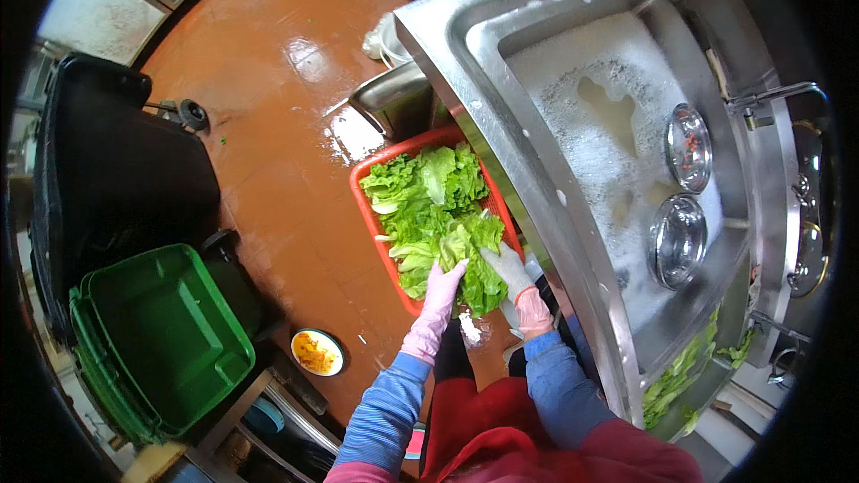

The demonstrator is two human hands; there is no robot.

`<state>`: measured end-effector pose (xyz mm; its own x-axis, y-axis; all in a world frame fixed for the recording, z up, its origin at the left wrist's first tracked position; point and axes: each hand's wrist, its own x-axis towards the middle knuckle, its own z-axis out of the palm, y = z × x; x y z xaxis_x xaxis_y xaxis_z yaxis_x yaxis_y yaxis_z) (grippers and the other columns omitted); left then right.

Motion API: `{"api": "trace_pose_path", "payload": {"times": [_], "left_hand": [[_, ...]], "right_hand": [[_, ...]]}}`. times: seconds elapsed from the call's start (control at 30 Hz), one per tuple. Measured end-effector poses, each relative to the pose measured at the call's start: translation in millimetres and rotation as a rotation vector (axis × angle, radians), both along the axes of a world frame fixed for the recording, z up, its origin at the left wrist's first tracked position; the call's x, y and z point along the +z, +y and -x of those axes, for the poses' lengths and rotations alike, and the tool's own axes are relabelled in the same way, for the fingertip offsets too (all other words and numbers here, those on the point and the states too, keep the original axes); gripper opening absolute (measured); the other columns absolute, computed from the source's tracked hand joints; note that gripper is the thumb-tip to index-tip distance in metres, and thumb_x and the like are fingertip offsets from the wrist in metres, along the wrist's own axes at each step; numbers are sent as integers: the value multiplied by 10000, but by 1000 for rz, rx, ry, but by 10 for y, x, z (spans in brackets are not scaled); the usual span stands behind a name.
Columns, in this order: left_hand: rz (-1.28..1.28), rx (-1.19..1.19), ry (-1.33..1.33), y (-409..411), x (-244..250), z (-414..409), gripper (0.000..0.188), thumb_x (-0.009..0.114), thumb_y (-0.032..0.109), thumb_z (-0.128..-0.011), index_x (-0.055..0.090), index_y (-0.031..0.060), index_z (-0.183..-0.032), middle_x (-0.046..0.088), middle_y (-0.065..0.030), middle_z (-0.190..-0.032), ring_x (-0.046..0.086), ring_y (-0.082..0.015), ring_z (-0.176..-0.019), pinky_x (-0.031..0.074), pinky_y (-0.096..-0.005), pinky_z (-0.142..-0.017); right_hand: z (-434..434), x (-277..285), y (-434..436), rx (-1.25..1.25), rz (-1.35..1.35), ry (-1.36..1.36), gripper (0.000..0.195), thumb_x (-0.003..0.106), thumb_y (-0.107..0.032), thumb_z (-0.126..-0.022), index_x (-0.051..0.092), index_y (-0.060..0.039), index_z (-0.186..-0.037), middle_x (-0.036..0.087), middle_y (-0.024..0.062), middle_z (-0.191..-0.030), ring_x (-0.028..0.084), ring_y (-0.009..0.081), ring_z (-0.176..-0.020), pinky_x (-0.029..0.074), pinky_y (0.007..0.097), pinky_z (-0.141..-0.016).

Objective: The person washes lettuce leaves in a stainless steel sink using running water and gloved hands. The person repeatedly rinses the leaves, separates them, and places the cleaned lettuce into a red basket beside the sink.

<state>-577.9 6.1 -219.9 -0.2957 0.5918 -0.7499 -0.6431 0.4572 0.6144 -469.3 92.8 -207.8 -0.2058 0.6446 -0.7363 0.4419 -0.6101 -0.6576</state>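
A red plastic basket (pixel 373 228) full of green leafy lettuce (pixel 429 181) stands low in front of me, beside the steel sink. My left hand (pixel 443 288), in a pink rubber glove, grips one side of a bunch of lettuce leaves (pixel 475 261) at the basket's near end. On the bunch's right side is my right hand (pixel 507 268), in a glove with a whitish hand part and a pink cuff, its fingers partly hidden by the leaves.
Foamy water fills the steel sink (pixel 537 141) at right, with two glass lids or bowls (pixel 679 241) in it. More lettuce (pixel 681 376) lies in a basin beyond. An open green bin (pixel 161 335), a black wheeled bin (pixel 127 174) and a bowl of food scraps (pixel 317 352) stand left.
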Motion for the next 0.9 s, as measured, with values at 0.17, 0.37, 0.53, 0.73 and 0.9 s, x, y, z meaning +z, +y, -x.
{"api": "trace_pose_path", "payload": {"times": [0.17,0.37,0.53,0.73,0.9], "left_hand": [[144,-194,299,273,-713,-100,570,642,214,-769,394,-27,-1223,544,-136,-1103,509,-175,-997,391,-242,-853],[54,-366,-24,260,-1073,-57,483,551,186,-829,399,28,-1260,493,-142,-1206,459,-180,-1099,317,-245,-942],[127,-275,-122,128,-794,-40,344,471,104,-867,470,31,-1204,523,-73,-1164,488,-147,-1048,334,-238,-929],[132,-268,-106,-340,-81,93,277,413,152,-900,531,24,-1116,577,-83,-1056,569,-173,-902,440,-275,-798],[139,-182,-57,-582,635,191,259,415,154,-890,569,20,-1050,615,-92,-913,597,-171,-810,455,-272,-777]], "right_hand": [[-122,-687,153,-282,71,74,432,589,-288,-777,513,-4,-1094,582,169,-982,564,259,-897,447,329,-755],[-453,-1156,45,-541,169,138,373,570,-242,-798,520,-19,-1092,587,125,-971,570,216,-858,456,308,-727],[-631,-1252,-207,-669,244,194,326,554,-204,-816,527,-31,-1091,592,89,-961,575,180,-826,464,290,-703],[-460,-853,-683,-628,350,217,240,521,-141,-841,540,-53,-1064,592,28,-899,568,126,-758,463,246,-664],[-256,-52,-1306,-215,234,171,272,554,-226,-839,574,-33,-1029,596,22,-885,512,74,-824,422,213,-730]]}}
